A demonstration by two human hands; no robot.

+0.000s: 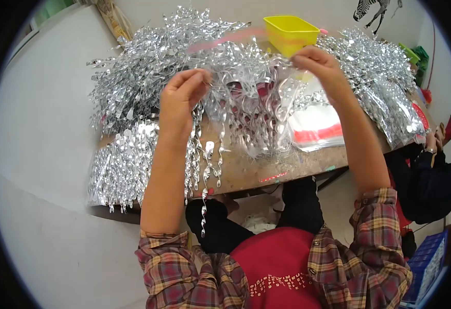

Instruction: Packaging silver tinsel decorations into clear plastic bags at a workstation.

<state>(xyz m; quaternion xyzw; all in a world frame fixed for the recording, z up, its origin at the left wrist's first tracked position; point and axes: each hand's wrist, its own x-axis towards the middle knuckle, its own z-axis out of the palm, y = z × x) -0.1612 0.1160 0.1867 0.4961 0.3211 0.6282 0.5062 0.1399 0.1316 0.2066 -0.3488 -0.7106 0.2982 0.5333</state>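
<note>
Plaid sleeves [380,232] frame your reach; left hand [180,98] and right hand [322,68] pinch closed, seemingly on clear plastic [287,95] between them, over silver strands [256,136]: keep both sides evenly taut.

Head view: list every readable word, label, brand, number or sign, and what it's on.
Red garment: yellow characters across the front; not copied out here.
Blue box, lower right: pale surface marks, too small and blurred to read.
Tabletop: small red marks near the front edge; can't tell if they're writing.
White-and-red plastic packets: no legible text.
</note>
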